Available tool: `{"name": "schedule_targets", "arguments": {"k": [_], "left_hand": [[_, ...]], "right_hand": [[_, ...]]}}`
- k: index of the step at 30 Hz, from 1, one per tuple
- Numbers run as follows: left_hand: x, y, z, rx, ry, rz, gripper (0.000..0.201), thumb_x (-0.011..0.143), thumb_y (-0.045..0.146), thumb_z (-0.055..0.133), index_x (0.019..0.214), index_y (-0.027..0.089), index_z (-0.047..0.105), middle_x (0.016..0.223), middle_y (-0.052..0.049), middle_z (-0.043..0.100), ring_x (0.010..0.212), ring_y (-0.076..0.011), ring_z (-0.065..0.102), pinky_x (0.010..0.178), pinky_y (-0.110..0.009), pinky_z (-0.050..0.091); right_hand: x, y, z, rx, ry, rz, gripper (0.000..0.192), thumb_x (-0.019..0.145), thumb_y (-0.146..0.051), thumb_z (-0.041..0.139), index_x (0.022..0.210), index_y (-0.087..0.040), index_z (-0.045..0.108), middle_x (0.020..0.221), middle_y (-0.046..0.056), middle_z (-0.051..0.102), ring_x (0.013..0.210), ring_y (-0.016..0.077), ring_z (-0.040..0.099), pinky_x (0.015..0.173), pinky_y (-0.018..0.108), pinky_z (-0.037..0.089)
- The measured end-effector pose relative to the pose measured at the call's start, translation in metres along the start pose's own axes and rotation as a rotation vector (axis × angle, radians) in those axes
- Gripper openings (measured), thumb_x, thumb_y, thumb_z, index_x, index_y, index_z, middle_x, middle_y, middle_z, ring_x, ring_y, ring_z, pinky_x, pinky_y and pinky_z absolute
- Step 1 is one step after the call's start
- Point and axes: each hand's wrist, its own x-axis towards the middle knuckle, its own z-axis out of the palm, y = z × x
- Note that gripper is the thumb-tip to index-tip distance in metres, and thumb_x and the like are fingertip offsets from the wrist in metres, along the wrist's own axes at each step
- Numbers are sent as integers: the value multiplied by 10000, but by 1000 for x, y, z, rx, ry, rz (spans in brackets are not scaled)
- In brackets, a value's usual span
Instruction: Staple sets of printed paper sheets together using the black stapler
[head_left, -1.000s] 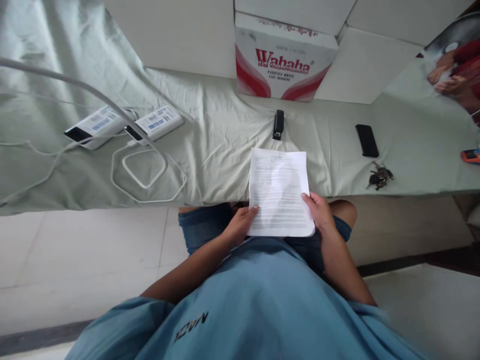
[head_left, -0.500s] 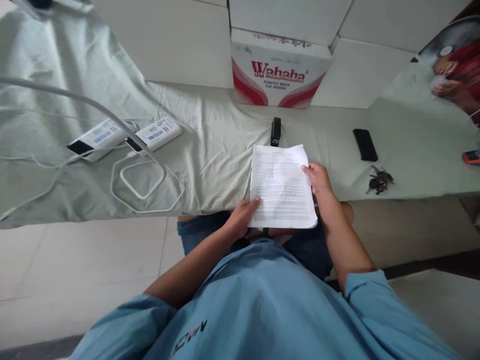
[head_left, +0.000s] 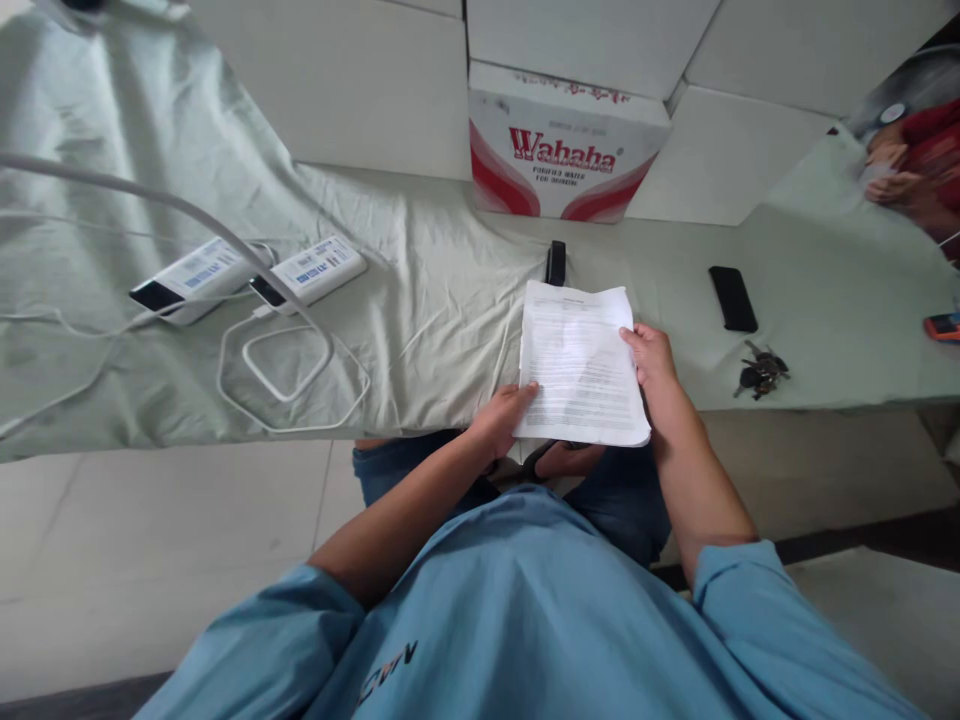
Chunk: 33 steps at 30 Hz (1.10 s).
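A stack of printed paper sheets (head_left: 581,370) is held between my two hands over the table's front edge. My left hand (head_left: 504,418) grips its lower left edge, thumb on top. On the right edge, my right hand (head_left: 651,355) pinches the sheets, also with the thumb above. The fingers beneath the paper are hidden. Just beyond the top edge of the sheets lies a black stapler-like object (head_left: 556,262), partly covered by them.
A Wahaba-labelled carton (head_left: 566,150) stands at the back. Rightward lie a black phone (head_left: 733,298) and keys (head_left: 761,370); leftward, two white power banks (head_left: 315,270) with cables (head_left: 289,395). Another person's hands (head_left: 889,165) show at far right. Green cloth (head_left: 420,330) covers the table.
Both hands have shifted the paper stack slightly to the right and away from my body. My grip on it stays the same.
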Motion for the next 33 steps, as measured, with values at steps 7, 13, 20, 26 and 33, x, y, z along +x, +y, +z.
{"name": "schedule_targets", "arguments": {"k": [7,13,20,26,33], "left_hand": [[3,1,0,-10,-8,-23,218,1020,214,634,831,143,717,811,-121,798,723,-232,758,667,-297,560],[0,-5,-5,34,11,-43,214,1000,268,675,832,145,721,784,-114,793,645,-211,728,613,-279,553],[-14,3,0,-32,15,-98,242,1020,200,619,817,121,723,720,-109,770,576,-182,690,630,-278,571],[-22,8,4,-130,-22,-123,205,1008,153,601,850,100,722,707,-114,763,618,-206,718,628,-294,582],[-30,0,1,-129,-68,-114,208,998,151,603,866,69,741,724,-133,764,622,-209,718,646,-304,583]], "right_hand": [[35,-22,2,-457,119,-222,124,837,-240,623,952,-215,665,1012,104,795,915,212,732,891,355,569],[84,-66,55,-568,76,-353,276,930,-287,613,1171,-169,677,1157,125,769,1103,223,722,1033,348,514],[118,-96,144,-875,-164,-398,590,1029,-534,516,1463,-135,558,1379,202,683,1322,322,641,1139,473,472],[113,-99,160,-1111,-260,-313,646,925,-483,685,1472,-157,580,1476,234,603,1294,330,644,1123,454,495],[99,-93,155,-1063,-213,-298,585,895,-384,690,1421,-145,603,1355,218,678,1219,303,658,1087,437,503]]}}
